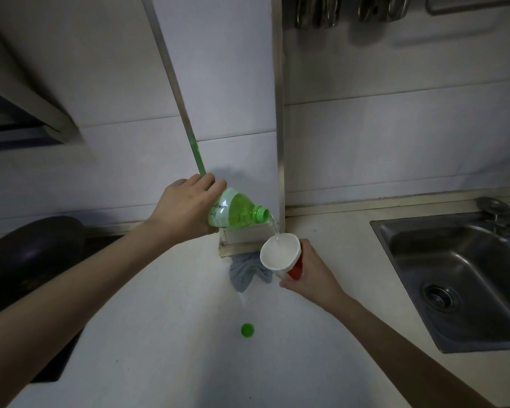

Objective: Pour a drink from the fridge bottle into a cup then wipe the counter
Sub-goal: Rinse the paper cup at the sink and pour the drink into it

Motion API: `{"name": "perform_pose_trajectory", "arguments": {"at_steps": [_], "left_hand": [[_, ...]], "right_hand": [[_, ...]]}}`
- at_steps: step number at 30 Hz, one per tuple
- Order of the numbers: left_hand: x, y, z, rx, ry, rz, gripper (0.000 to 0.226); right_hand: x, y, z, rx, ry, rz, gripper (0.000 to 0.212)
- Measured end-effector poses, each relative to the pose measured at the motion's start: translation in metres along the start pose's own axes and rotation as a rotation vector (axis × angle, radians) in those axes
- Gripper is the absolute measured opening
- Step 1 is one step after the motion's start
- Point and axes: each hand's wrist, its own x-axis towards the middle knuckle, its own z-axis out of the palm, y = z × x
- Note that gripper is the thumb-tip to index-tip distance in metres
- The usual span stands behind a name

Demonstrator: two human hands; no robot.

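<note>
The left hand (186, 207) is wrapped tight around the body of the clear green plastic bottle (233, 212), fingers curled over the top of it, and the bottle is tipped well over with its open green neck pointing down to the right. A thin clear stream (274, 228) runs from the mouth straight into the white paper cup with the red base (281, 254). The right hand (309, 275) has that cup gripped from below and behind, fingers closed around its lower half, tilting its rim toward the bottle, held up off the pale counter (189, 334). Just under the cup, a crumpled grey-blue cloth (243, 273) lies on the counter against the foot of the metal-edged wall column (278, 142). The small round green bottle cap (247, 330) sits alone on the counter, nearer the person. A stainless steel sink (454, 275) is off to the right, a dark rounded pan (33, 254) at the left.
</note>
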Motion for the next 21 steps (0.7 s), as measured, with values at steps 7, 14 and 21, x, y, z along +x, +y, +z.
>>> {"name": "perform_pose_trajectory", "arguments": {"at_steps": [7,14,21], "left_hand": [[0.0,0.0,0.006,0.001,-0.023,-0.01,0.069],[0.002,-0.005,0.002,0.019,-0.016,-0.012,0.07],[0.007,-0.008,-0.002,0.026,-0.003,-0.015,0.068]], "right_hand": [[-0.003,0.013,0.003,-0.015,-0.019,0.033,0.088],[-0.005,0.023,0.006,-0.012,-0.035,0.064,0.088],[-0.006,0.033,0.009,0.026,-0.034,0.097,0.085]]}}
